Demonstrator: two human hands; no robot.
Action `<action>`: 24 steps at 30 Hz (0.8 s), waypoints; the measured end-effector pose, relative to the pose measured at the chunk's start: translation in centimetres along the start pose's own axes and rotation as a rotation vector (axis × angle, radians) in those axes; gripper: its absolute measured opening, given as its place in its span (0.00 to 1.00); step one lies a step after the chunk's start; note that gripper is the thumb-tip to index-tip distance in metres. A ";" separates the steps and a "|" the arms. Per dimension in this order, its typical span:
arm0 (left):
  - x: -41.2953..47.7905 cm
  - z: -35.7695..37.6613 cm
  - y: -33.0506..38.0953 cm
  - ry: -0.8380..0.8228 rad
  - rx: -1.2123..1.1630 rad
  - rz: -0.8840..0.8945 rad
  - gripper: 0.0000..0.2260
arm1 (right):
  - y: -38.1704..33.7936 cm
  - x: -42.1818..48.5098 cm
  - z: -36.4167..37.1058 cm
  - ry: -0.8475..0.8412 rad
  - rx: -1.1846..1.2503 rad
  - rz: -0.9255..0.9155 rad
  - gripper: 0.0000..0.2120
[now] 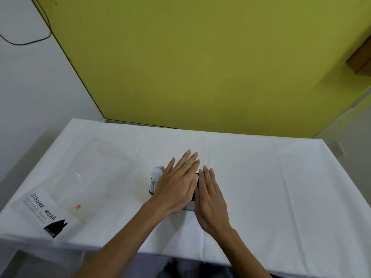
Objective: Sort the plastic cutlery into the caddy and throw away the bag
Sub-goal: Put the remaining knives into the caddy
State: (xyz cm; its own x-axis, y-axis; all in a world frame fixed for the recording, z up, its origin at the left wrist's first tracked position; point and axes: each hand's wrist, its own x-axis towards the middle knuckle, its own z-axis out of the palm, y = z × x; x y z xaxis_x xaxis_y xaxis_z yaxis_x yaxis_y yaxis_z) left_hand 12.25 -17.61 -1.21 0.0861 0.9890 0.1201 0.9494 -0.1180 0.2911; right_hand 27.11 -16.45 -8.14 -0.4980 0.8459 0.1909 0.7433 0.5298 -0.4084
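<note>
Several pieces of white plastic cutlery (157,174) poke up at the left end of the caddy (190,206). The caddy is a small black-and-white box near the middle of the counter (281,187), mostly hidden under the hands. Which compartments the pieces stand in cannot be told. The left hand (176,185) lies flat across the caddy's top, fingers straight and close together, gripping nothing. The right hand (210,199) lies just beside it along the caddy's right side, fingers just as straight and also holding nothing. Well off to the left lies the bag (84,177), clear film with a printed panel, flat on the counter and seemingly emptied. The cutlery should be light, stiff and rather brittle, best pinched by the handles. The bag should be limp, slick and nearly weightless, best gathered into a fist from one edge.
</note>
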 end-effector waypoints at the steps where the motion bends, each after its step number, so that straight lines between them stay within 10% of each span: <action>1: 0.0 -0.2 0.1 0.003 0.007 0.004 0.25 | 0.0 -0.1 -0.1 0.001 -0.003 -0.003 0.26; 13: -0.5 -0.7 0.6 -0.060 -0.102 -0.079 0.31 | 0.0 0.2 -0.8 -0.068 0.095 -0.002 0.26; 19: -0.6 -5.5 -3.5 0.036 -0.420 -0.120 0.27 | -3.8 3.1 -5.5 0.119 0.340 0.298 0.25; 24: -2.7 -8.9 -12.0 0.126 -0.474 -0.310 0.21 | -12.4 7.5 -6.7 0.224 0.328 0.146 0.23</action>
State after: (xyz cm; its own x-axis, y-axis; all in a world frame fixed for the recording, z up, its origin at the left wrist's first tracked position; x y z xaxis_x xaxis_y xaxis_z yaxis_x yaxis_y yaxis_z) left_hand -2.03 -19.69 3.44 -0.2391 0.9688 0.0650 0.6829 0.1202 0.7206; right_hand 17.17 -16.30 4.38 -0.2618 0.9223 0.2844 0.5994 0.3864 -0.7010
